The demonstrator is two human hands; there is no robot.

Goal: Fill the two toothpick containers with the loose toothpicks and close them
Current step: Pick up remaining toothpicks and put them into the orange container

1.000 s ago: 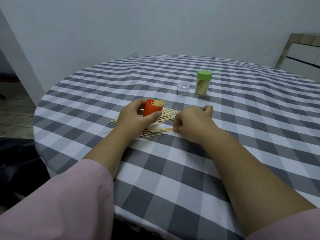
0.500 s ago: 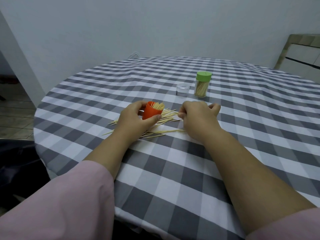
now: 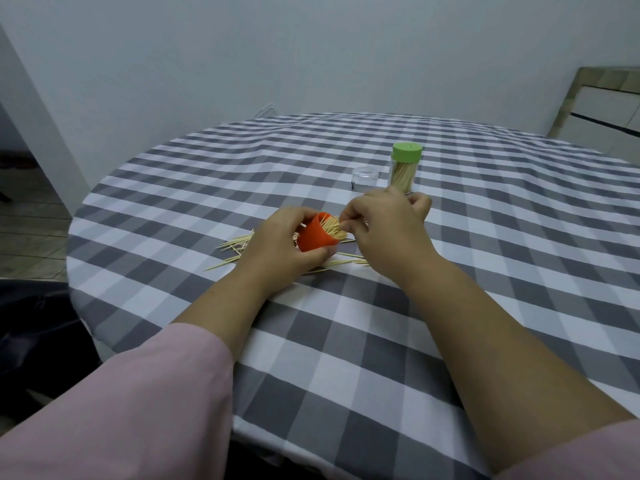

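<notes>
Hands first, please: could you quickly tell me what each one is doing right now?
Left hand: closed around the tilted orange cup, holding it.
Right hand: fingertips pinching toothpicks at the cup's mouth.

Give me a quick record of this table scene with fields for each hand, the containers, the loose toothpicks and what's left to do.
left hand: holds orange container, tilted right
right hand: pinches toothpicks at its mouth
green-lidded container: upright, closed, full
clear piece: beside the green-lidded container, on the table
loose toothpicks: scattered on tablecloth
remaining: finish filling, close orange container
</notes>
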